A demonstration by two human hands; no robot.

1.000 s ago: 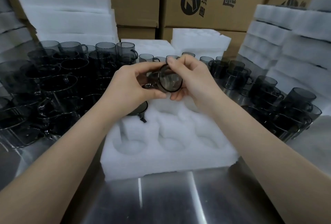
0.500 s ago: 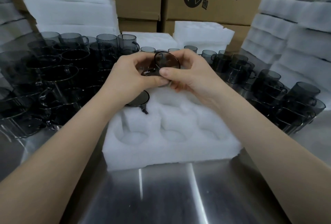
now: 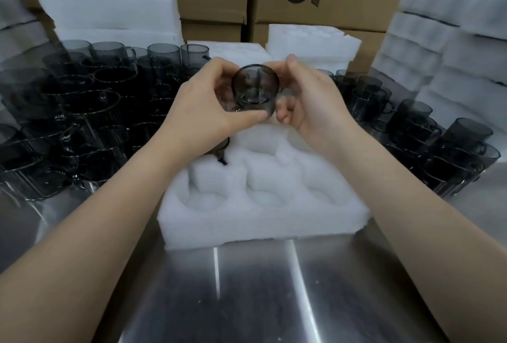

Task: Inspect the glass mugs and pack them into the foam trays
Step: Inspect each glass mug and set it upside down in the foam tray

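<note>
The left hand (image 3: 208,107) and right hand (image 3: 310,101) both grip a mug (image 3: 255,87) tipped on its side, one round end facing the camera, above the tray (image 3: 263,222), with an empty pocket (image 3: 260,150) just below.

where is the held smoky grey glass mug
Head view centre: smoky grey glass mug gripped between left hand and right hand, above the white foam tray.

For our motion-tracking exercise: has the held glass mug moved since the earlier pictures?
Yes. Between left hand and right hand, the glass mug has turned and risen slightly from the foam tray.
</note>
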